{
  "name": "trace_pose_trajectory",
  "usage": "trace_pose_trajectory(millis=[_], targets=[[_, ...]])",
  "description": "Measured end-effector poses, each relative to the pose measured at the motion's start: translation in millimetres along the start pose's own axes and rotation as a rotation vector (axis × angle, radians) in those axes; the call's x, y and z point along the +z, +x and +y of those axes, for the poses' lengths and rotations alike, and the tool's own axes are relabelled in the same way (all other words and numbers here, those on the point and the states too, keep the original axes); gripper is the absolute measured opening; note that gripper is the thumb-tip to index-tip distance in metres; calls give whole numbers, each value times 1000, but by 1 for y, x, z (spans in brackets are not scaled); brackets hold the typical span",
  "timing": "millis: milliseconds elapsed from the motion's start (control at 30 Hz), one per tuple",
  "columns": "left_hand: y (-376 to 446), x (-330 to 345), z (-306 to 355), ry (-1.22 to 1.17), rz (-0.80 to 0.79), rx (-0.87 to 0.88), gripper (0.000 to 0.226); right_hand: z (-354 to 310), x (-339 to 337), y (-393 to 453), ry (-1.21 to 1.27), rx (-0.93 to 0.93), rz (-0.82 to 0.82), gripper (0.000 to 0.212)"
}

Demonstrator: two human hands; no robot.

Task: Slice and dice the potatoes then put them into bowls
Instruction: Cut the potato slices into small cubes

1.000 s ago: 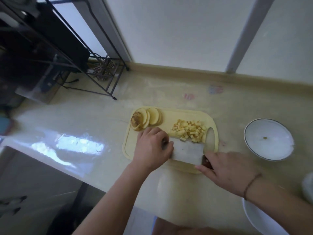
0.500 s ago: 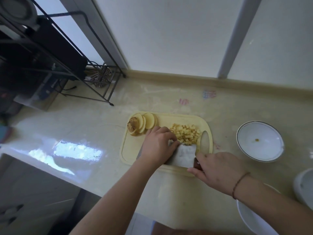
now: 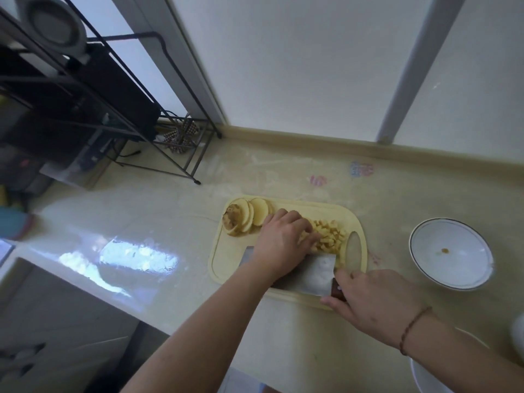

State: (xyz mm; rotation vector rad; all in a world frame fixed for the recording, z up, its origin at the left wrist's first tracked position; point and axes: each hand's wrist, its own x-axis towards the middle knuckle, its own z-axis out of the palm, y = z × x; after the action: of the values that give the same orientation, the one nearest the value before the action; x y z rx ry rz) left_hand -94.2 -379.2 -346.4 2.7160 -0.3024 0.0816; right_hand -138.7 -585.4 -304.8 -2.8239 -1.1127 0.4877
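A pale yellow cutting board (image 3: 226,256) lies on the counter. Round potato slices (image 3: 249,214) lean in a row at its far left corner. Diced potato (image 3: 331,236) is heaped at the far right of the board. A cleaver (image 3: 314,273) lies flat on the board just in front of the heap. My right hand (image 3: 374,304) grips its dark handle. My left hand (image 3: 283,239) reaches over the blade, its fingers curved against the left side of the diced heap. A white bowl (image 3: 450,253) with one small scrap inside stands right of the board.
A black wire rack (image 3: 119,109) with dark appliances stands at the far left against the wall. Another white bowl's rim (image 3: 425,375) shows at the lower right, and a white object (image 3: 519,330) at the right edge. The counter's front edge runs along the lower left.
My left hand has moved from the cleaver's left end up and right onto the diced heap. The cleaver stays flat on the board.
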Motion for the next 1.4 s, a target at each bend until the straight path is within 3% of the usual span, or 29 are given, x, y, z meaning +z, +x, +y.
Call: trace_pose_trajectory(millis=[100, 267, 400, 700, 1000, 1133, 1300, 1400], targets=[[14, -24, -25, 140, -87, -43, 38, 2, 8, -2, 19, 0, 32, 82], [31, -56, -65, 447, -385, -186, 72, 1, 10, -4, 63, 6, 40, 87], [42, -58, -72, 491, -512, -120, 72, -2, 7, -3, 69, -4, 8, 88], [53, -52, -75, 392, -514, -20, 61, -2, 6, -4, 58, 3, -39, 75], [58, -54, -72, 360, -493, 29, 37, 0, 9, -5, 65, -4, -12, 83], [65, -57, -64, 524, -540, 139, 15, 0, 9, -5, 71, -10, -41, 82], [68, -57, -56, 724, -644, 358, 18, -1, 11, -5, 86, -10, -44, 84], [67, -60, -51, 723, -708, 482, 14, -1, 8, -6, 102, -9, -81, 85]])
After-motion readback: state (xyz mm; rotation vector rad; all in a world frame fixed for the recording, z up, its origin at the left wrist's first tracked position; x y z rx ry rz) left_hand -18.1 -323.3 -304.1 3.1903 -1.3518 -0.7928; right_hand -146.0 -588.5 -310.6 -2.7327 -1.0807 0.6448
